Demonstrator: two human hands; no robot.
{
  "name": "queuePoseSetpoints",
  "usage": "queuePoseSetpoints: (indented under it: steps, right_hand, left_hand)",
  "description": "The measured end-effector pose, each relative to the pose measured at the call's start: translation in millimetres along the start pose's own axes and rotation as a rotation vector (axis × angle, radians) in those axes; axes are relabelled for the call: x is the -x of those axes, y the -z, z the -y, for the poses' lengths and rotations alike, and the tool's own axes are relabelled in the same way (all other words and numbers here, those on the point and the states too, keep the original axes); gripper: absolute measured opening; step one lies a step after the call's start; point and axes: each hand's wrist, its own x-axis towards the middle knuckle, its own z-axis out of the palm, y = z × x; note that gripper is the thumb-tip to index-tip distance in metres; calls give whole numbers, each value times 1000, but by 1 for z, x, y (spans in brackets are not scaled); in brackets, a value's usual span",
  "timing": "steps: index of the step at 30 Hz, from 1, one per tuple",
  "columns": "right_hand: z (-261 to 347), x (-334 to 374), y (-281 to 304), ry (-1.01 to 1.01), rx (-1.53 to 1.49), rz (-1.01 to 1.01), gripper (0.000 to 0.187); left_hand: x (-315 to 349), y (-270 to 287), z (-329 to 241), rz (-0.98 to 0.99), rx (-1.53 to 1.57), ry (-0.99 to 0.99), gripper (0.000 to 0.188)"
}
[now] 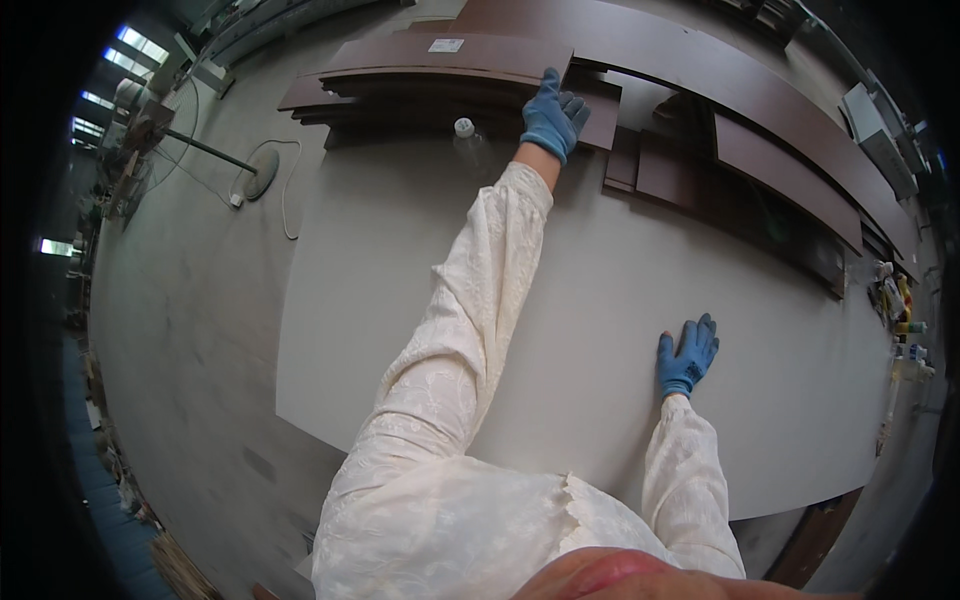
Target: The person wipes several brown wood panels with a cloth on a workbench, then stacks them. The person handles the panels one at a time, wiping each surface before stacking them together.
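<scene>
My left hand [553,118], in a blue glove, reaches to the far side of a large pale table [560,300]. It is at the right corner of an upper brown board [440,57]. One digit lies up over that board's near edge, and the other fingers are bent below it; the contact is partly hidden. My right hand [687,357], gloved too, rests flat on the tabletop with its fingers spread, holding nothing. Left of my left hand stands a clear bottle [470,145] with a white cap.
More brown boards lie stacked at the table's far right, including a long one [740,75] and a shorter one [785,175]. Small bottles and tools [895,300] sit along the right edge. A round-based stand [262,173] with a white cord is on the floor at left.
</scene>
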Motion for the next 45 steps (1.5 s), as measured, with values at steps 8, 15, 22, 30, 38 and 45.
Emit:
queuePoseSetpoints:
  steps: [8, 15, 22, 30, 38, 45]
  right_hand:
    - [4, -5, 2, -4, -21, -4, 43]
    - [8, -5, 5, -3, -27, -2, 41]
    - [5, -4, 2, 2, -15, -13, 42]
    - [0, -2, 1, 5, -36, -11, 44]
    - [0, -4, 2, 13, -36, -13, 46]
    - [-2, -4, -1, 3, -32, 0, 46]
  left_hand:
    - [-34, -4, -16, -64, 182, -44, 29]
    - [70, -4, -12, 178, 169, -369, 28]
    - [235, 64, 42, 28, -164, -376, 42]
    - [327, 135, 92, -223, -178, -211, 39]
    - [326, 173, 124, -278, -93, -142, 33]
    - [322, 192, 163, -285, -64, -4, 32]
